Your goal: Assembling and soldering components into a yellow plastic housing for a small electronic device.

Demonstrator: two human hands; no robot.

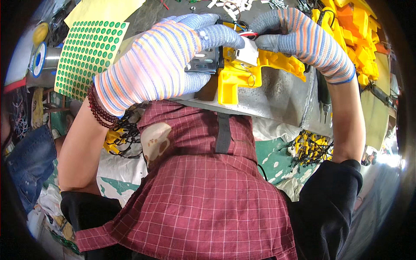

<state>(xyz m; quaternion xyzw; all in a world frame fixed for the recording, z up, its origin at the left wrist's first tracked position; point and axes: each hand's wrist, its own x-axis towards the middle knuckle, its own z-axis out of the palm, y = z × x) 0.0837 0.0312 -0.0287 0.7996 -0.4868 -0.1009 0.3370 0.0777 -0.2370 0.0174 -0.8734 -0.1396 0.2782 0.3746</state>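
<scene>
Both my hands wear striped knit gloves. My left hand (160, 60) wraps around a small metal box-like part (203, 60) joined to a yellow plastic housing (242, 73) at the table edge. My right hand (303, 41) grips the top right of the same yellow housing, its fingers by a white insert (248, 52) and thin red and black wires (247, 32). A dark bead bracelet (99, 110) sits on my left wrist.
A sheet of green round stickers (89, 54) lies at the left. A pile of yellow and orange plastic parts (351, 26) fills the upper right. Yellow parts with black wires (310, 147) lie below the metal table edge (277, 99). A red checked apron (208, 190) covers my lap.
</scene>
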